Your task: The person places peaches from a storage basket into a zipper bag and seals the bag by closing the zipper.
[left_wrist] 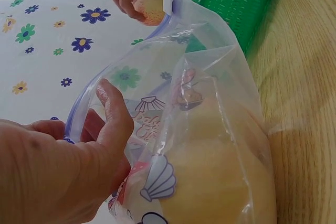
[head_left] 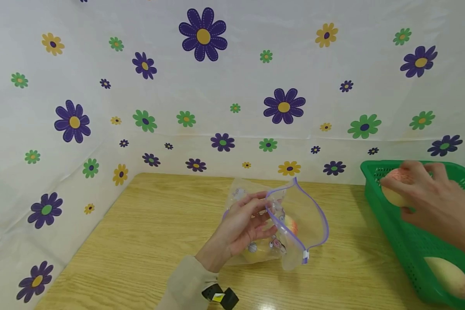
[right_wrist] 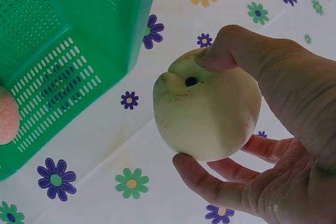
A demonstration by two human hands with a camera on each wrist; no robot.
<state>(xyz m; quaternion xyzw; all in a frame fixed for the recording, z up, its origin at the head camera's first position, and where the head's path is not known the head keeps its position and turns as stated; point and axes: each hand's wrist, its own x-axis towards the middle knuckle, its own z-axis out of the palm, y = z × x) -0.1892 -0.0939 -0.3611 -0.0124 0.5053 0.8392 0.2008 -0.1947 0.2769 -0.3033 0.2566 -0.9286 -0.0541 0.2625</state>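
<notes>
A clear zip bag point(head_left: 306, 219) with a purple seal and printed shells stands on the table with its mouth spread open. My left hand point(head_left: 242, 226) holds the bag's rim, thumb and fingers on either side of the film. Through the film show pale yellow peaches point(left_wrist: 210, 166), one with a pinkish-red patch. Over the left rim of the green basket, my right hand point(head_left: 430, 196) grips a peach point(right_wrist: 207, 108) between thumb and fingers, its stem hollow visible in the right wrist view. Another peach point(head_left: 447, 277) lies in the basket.
The green plastic basket point(head_left: 387, 234) with slotted walls stands at the right on the wooden table point(head_left: 151, 232). A white cloth point(head_left: 232, 77) with printed flowers hangs behind the table and along its left side.
</notes>
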